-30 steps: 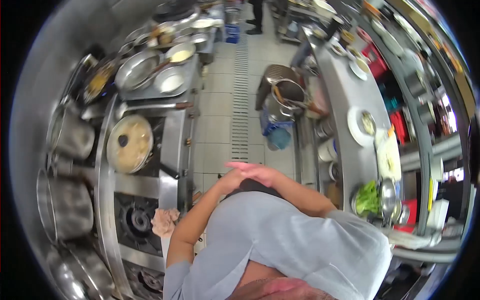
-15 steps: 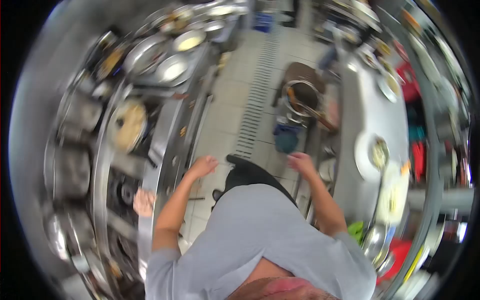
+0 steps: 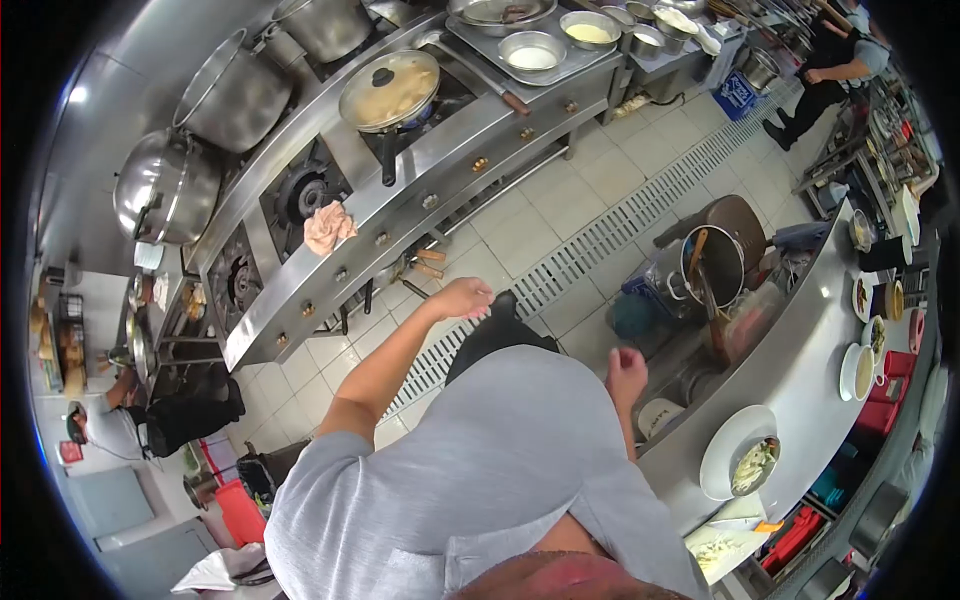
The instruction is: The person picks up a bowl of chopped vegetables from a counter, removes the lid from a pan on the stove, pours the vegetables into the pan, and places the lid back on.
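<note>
My left hand [image 3: 463, 298] hangs in the air over the floor between the stove and the counter, its fingers loosely bent and apart with nothing in them. On the other side of my body, my right hand [image 3: 627, 375] is near the counter's edge, fingers curled in and holding nothing that I can see. Neither hand touches anything. To the left, a crumpled pinkish cloth [image 3: 329, 228] lies on the front of the steel stove [image 3: 365, 215]. Beyond it, a lidded frying pan [image 3: 390, 92] with pale food inside sits on the stove, handle pointing outward.
Right of me, a steel counter [image 3: 800, 400] carries a white plate [image 3: 722, 455] and a bowl of shredded food [image 3: 755, 466]. A large pot [image 3: 712, 265] with wooden-handled tools stands ahead by the floor drain [image 3: 600, 228]. Other people [image 3: 850, 70] stand far right and far left.
My view has swung to the left, so the stove, cloth and pan lie further up and right. The blur has gone. Both hands remain without objects.
</note>
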Demonstrator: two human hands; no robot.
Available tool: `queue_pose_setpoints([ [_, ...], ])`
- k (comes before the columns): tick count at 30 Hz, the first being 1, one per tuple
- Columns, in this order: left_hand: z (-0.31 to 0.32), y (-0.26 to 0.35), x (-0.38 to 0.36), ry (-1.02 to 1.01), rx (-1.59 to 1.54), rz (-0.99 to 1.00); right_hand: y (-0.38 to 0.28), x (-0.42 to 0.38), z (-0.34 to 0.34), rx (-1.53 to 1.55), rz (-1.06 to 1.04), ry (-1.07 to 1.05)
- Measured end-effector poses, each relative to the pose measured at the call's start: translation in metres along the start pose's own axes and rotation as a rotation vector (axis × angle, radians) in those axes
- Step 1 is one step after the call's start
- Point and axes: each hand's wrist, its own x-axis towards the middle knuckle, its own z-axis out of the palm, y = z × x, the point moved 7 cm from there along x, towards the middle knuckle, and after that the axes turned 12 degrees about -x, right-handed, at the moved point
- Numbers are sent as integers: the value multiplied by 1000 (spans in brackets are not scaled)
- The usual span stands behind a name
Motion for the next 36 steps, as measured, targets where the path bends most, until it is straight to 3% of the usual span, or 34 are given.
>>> queue_pose_setpoints([
  [3,20,23,-12,-26,-9,99,-59,43,3,76,-216,-141],
  [6,39,43,-19,-54,-70,194,-104,40,1,351,-185,-507],
  [9,56,41,-11,-75,-92,196,-144,-8,-13,1026,250,-940],
  [12,57,23,-1,-18,99,199,-87,-23,-5,320,-93,-747],
  [15,31,-31,4,232,397,277,-40,-22,-28,74,-118,-478],
  [16,19,-55,3,325,470,297,-24,-27,-34,-27,-190,-478],
  [18,-2,-128,7,194,277,-16,8,-34,-48,-218,-332,-465],
  [20,-16,-215,-8,298,-32,-293,35,-38,-62,-336,-264,-498],
  [21,-20,-261,-22,389,-179,-326,44,-40,-66,-394,-228,-512],
  [23,-16,-367,-57,362,-278,-708,47,-38,-70,-315,-151,-604],
  [25,-4,-411,-93,262,-175,-914,21,-38,-81,-66,-18,-715],
  [28,17,-407,-113,357,-257,-967,-102,-39,-115,516,-368,-727],
  [32,26,-368,-75,382,-338,-751,-237,-65,-198,1207,-1061,-876],
  [34,27,-314,-55,333,-259,-640,-292,-89,-237,1663,-1300,-1283],
  [36,22,-291,-21,323,-257,-476,-328,-118,-264,1500,-1446,-1531],
])
